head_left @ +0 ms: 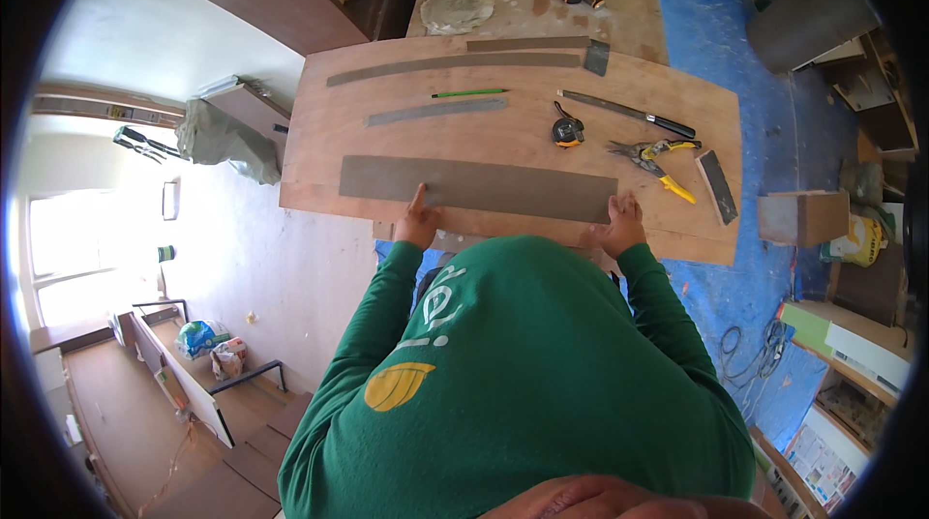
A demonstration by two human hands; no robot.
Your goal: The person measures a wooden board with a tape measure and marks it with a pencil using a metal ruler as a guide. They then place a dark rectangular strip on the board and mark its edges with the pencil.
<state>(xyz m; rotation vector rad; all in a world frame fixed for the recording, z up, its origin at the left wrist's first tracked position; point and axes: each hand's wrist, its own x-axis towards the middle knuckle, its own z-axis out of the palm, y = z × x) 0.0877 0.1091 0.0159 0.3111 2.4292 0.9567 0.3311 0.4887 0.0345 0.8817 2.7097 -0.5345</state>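
The person in the green long-sleeved shirt is leaning over a plywood board (503,122), and the wide grey strip (474,186) is lying flat along that board's near edge. The left hand (416,224) is resting at the strip's near edge with 1 finger stretched out onto the strip, pressing rather than gripping. The right hand (622,226) is sitting at the strip's right end, fingers spread loosely on the board edge and touching the strip's corner; it is not closed around anything.

Judging from this, the strip is being steadied and lined up against the board edge, a positioning step before any marking or cutting. A following move would call for both hands keeping the strip from sliding, with even downward pressure at both ends.

Beyond the strip, further onto the board, are lying a narrower grey strip (435,112), a green pencil (469,92), a tape measure (568,130), yellow-handled snips (653,156) and a black-handled flat tool (626,114).
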